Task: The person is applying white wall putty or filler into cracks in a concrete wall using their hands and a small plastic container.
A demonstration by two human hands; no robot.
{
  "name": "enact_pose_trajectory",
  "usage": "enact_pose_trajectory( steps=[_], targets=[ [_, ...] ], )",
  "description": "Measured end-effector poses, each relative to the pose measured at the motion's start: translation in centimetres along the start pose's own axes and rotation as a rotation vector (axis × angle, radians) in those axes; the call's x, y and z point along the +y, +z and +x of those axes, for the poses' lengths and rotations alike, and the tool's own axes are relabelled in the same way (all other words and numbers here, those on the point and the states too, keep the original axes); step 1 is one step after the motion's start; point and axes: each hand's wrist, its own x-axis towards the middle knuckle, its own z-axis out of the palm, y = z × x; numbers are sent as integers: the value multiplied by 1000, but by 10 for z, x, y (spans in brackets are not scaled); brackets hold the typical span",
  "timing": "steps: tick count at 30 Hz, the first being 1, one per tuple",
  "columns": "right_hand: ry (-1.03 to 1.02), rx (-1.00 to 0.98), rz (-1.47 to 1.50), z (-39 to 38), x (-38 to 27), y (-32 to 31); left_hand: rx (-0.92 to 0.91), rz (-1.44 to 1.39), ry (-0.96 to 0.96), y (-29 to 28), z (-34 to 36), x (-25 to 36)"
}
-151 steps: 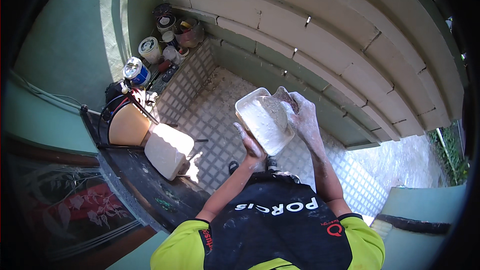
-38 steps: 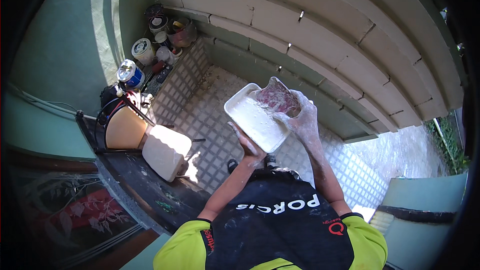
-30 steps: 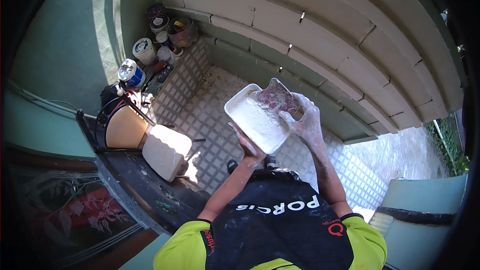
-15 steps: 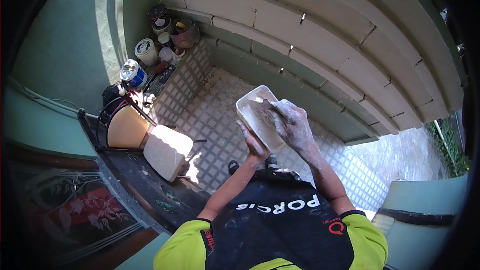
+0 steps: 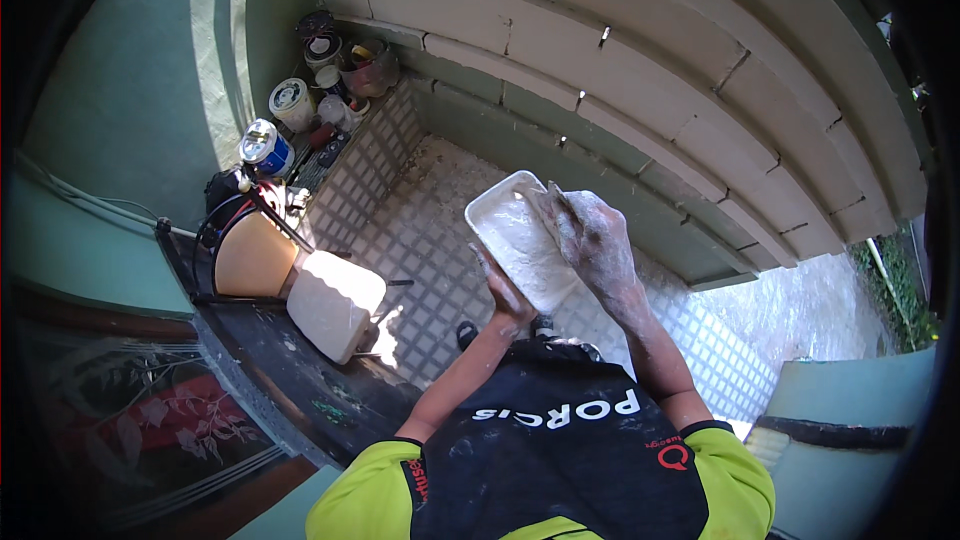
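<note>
A pale rectangular tub (image 5: 497,186) is tilted in front of my chest. White paste or powder (image 5: 522,240) lines its inside. My left hand (image 5: 508,292) supports the tub from its left and lower side, fingers along the wall. Coated in white residue, my right hand (image 5: 598,238) is at the tub's upper right rim. Its fingers are bent together, pointing toward the inside. Whatever they may pinch is too covered in white to make out.
A chair (image 5: 338,302) with a cream seat is at left, beside a dark ledge (image 5: 290,360). Paint buckets (image 5: 292,105) and a clear basin (image 5: 372,70) crowd the far left corner. Slatted wall panels (image 5: 600,70) rise ahead over a tiled floor (image 5: 430,230).
My right hand has drawn up and right from inside the tub to its rim, baring more of the white contents. The tub has shifted slightly left in my left hand.
</note>
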Motion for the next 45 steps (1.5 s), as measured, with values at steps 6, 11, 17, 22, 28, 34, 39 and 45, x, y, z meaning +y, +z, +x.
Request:
enact_pose_trajectory(
  steps=[6,11,17,22,28,34,39,45],
  targets=[
    [104,-7,190,-9,-13,16,116,37,-47,3,2,0],
    [55,-94,239,-6,-12,14,135,112,-42,-2,0,2],
    [213,5,51,4,8,1,99,57,-120,0,-3,8],
    [192,-26,153,-3,-2,11,126,175,-43,-11,2,-1],
    [154,3,165,-14,-16,21,100,301,-13,-6,3,-3],
    [205,155,1,-4,10,-2,29,113,-72,7,0,-1],
    [194,71,55,-13,6,12,22,178,-83,3,2,-8],
    [261,-15,210,-19,-11,13,111,332,14,5,0,-9]
  ],
)
